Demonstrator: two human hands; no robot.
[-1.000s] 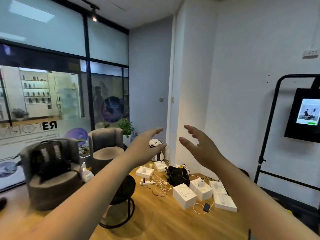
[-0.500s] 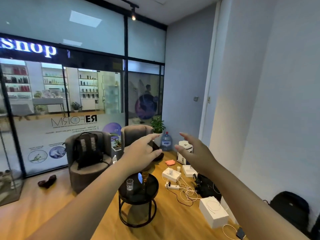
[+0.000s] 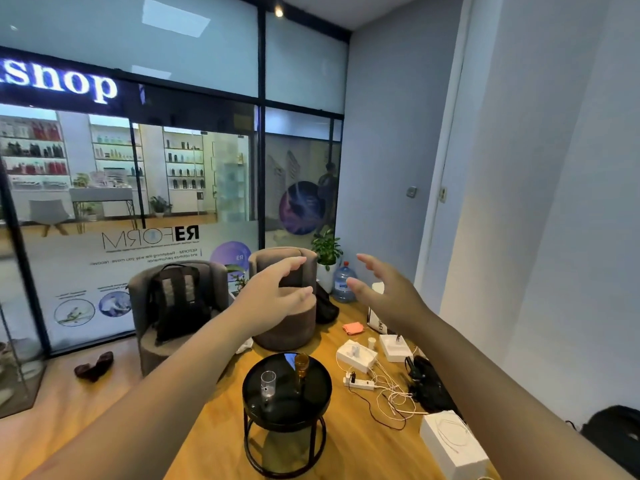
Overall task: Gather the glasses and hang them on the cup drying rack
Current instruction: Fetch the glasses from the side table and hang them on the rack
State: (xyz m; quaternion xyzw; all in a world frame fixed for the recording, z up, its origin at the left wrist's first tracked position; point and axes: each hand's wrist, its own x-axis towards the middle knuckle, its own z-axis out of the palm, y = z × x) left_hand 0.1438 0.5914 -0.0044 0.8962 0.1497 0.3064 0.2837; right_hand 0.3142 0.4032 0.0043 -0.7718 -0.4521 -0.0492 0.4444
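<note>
Since half a second ago your view has swung left and dipped, so the round black surface [image 3: 313, 403] now sits low in the middle of the frame instead of near the bottom edge. Your left hand [image 3: 273, 292] is raised at mid-frame, fingers spread and loosely curled, holding nothing. Your right hand [image 3: 388, 292] hangs just beside it to the right, also spread and empty. Both are well above and apart from the glasses.

Down on the surface stand two: a clear glass [image 3: 268, 383] toward its left side, upright, and an amber glass [image 3: 301, 367] behind it to the right, also upright and seemingly on a stem. No drying rack shows in this view.

Both look light, stiff and breakable, with smooth walls that may slip. Take the clear glass around its middle with thumb and fingers opposed. The amber glass looks top-heavy, so grip its bowl or stem low and lift straight up, clear of its neighbour.
</note>
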